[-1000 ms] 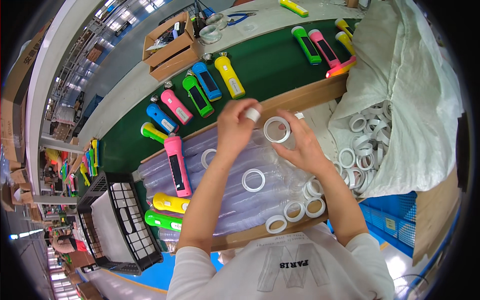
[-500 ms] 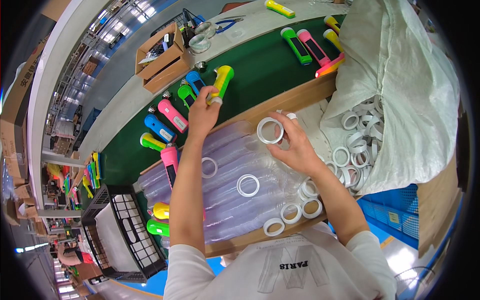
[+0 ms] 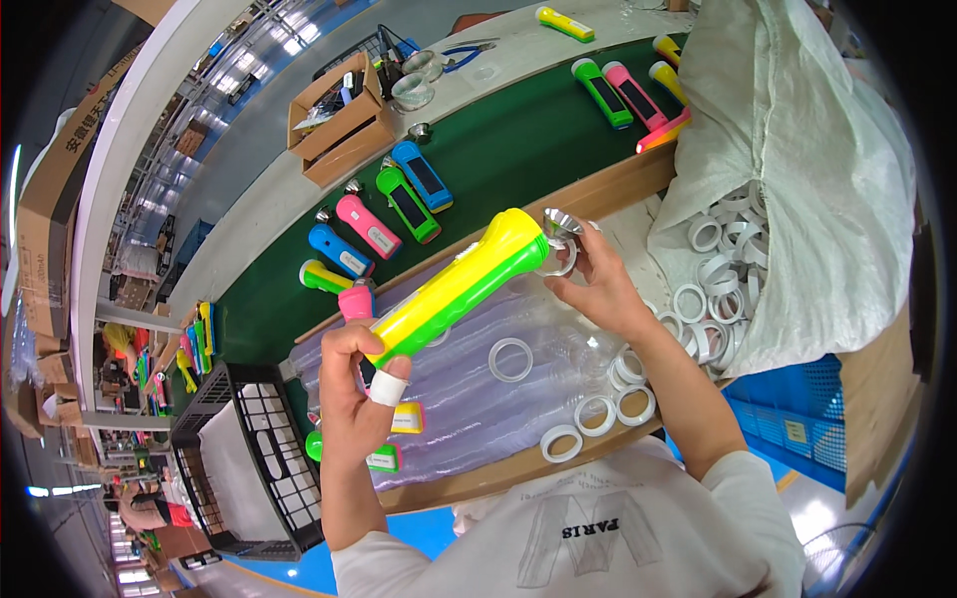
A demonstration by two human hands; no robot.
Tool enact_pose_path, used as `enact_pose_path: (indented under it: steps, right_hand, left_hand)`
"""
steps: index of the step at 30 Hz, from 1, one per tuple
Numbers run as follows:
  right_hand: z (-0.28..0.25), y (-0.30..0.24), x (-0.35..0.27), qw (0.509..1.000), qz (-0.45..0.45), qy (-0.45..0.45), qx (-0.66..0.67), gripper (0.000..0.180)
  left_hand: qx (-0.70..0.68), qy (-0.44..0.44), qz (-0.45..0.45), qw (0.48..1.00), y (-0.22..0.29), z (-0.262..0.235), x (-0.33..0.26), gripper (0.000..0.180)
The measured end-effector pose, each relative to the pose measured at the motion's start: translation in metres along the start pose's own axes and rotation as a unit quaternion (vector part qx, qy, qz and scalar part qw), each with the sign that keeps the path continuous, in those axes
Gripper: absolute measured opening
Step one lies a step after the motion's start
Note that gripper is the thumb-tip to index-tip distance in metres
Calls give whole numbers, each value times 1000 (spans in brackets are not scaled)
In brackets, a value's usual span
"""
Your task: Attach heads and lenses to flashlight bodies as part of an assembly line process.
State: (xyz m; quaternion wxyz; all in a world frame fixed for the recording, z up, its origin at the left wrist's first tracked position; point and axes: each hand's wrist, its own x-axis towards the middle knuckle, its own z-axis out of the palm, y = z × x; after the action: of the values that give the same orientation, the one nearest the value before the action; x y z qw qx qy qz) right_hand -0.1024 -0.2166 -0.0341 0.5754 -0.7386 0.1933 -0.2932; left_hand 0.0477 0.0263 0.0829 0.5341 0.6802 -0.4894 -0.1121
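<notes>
Torch point(image 3: 464, 284), yellow and green, dead centre in the head view, slanting its wide head up towards two o'clock! Left hand point(image 3: 359, 389), at eight, has it by the tail, thumb and curled fingers pinching it, white wrap point(image 3: 389, 389) on the thumb. Over at three, the right hand point(image 3: 604, 287) curves its thumb and fingers about a ring point(image 3: 573, 262), pinching it, with a silver reflector point(image 3: 562, 221) at the fingertips, right beside the torch's head; whether they touch it, the overlap makes hard to say.

Below, at six, lies clear plastic point(image 3: 469, 444), a loose ring on top. Pale sack point(image 3: 797, 199) between two and three, white rings point(image 3: 718, 284) spilling from its mouth. Coloured torches point(image 3: 408, 204) rest on the green belt point(image 3: 498, 149) at ten and eleven, more at one. Black crate point(image 3: 261, 439) at eight, carton point(image 3: 344, 140) at eleven.
</notes>
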Motion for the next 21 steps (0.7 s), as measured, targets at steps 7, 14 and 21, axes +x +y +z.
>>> enact_pose_path:
  steps: [7, 14, 21]
  right_hand:
    - [4, -9, -3, 999, -19, -18, 24, 76]
    - [-1, -21, -7, 988, -111, -100, 32, 67]
    - [-10, -20, -5, 992, -55, -102, 44, 49]
  left_hand:
    - [31, 42, -34, 998, 37, -3, 0, 24]
    - [27, 61, -167, 984, 26, 0, 38, 19]
    - [1, 57, -148, 987, 21, -8, 32, 19]
